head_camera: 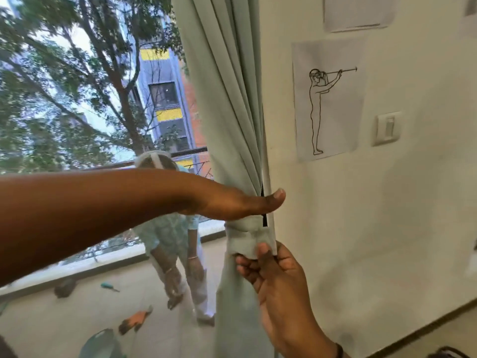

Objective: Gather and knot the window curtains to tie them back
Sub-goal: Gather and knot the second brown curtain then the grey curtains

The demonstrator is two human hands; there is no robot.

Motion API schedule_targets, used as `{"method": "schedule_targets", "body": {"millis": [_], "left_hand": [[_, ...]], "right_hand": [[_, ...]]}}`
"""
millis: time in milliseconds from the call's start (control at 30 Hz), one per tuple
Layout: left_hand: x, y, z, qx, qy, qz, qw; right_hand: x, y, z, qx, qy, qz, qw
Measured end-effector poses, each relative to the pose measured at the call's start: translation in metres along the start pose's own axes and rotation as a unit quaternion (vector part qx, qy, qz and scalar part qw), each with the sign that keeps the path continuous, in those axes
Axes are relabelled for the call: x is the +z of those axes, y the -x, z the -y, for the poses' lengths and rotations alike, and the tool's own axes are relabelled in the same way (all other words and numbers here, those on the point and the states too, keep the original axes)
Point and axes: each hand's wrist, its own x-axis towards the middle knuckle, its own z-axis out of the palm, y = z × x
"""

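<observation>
Head view: the window fills the left side, with trees, a building and the glass reflection of a person standing, and a pale wall with a line drawing and a switch fills the right. Between them hangs the grey-green curtain, gathered into tight folds at the window's right edge and cinched into a wrapped band or knot low down, its tail dropping below. The left hand reaches across and wraps the bundle just above the knot, thumb over the front, fingers hidden behind. The right hand pinches the knot's lower edge between thumb and fingertips. As I judge it, the knot looks loose; letting go early, or tugging the tail unevenly, could let the wrap slip and the folds spill back across the glass.
</observation>
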Motion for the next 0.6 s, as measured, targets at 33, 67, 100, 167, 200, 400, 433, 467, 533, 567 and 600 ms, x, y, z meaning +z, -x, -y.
{"method": "schedule_targets", "body": {"millis": [33, 67, 100, 167, 200, 400, 433, 467, 533, 567, 600], "left_hand": [[0.000, 0.005, 0.005, 0.010, -0.002, -0.002, 1.000], [0.000, 0.012, 0.013, 0.024, 0.004, -0.008, 1.000], [-0.001, 0.018, 0.022, 0.040, 0.014, -0.020, 0.999], [0.003, 0.028, 0.038, 0.065, 0.036, -0.044, 0.996], [0.005, 0.031, 0.045, 0.075, 0.051, -0.051, 0.995], [0.021, 0.056, 0.091, 0.212, 0.163, -0.060, 0.962], [0.024, 0.059, 0.096, 0.223, 0.192, -0.064, 0.954], [0.029, 0.063, 0.098, 0.228, 0.236, -0.063, 0.942], [0.034, 0.067, 0.103, 0.236, 0.311, -0.039, 0.920], [0.036, 0.065, 0.110, 0.246, 0.310, -0.016, 0.918], [0.035, 0.064, 0.116, 0.257, 0.292, 0.000, 0.921]], "right_hand": [[0.007, 0.004, -0.006, 0.019, -0.024, -0.019, 0.999], [0.016, 0.008, -0.013, 0.038, -0.046, -0.032, 0.998], [0.025, 0.012, -0.020, 0.053, -0.067, -0.043, 0.995], [0.041, 0.021, -0.033, 0.069, -0.093, -0.065, 0.991], [0.046, 0.023, -0.037, 0.073, -0.095, -0.073, 0.990], [0.068, 0.036, -0.060, 0.051, -0.045, -0.123, 0.990], [0.071, 0.038, -0.062, 0.049, -0.036, -0.131, 0.990], [0.074, 0.040, -0.063, 0.050, -0.032, -0.137, 0.989], [0.078, 0.044, -0.063, 0.056, -0.042, -0.141, 0.988], [0.081, 0.046, -0.062, 0.058, -0.053, -0.143, 0.987], [0.083, 0.048, -0.063, 0.059, -0.059, -0.145, 0.986]]}}
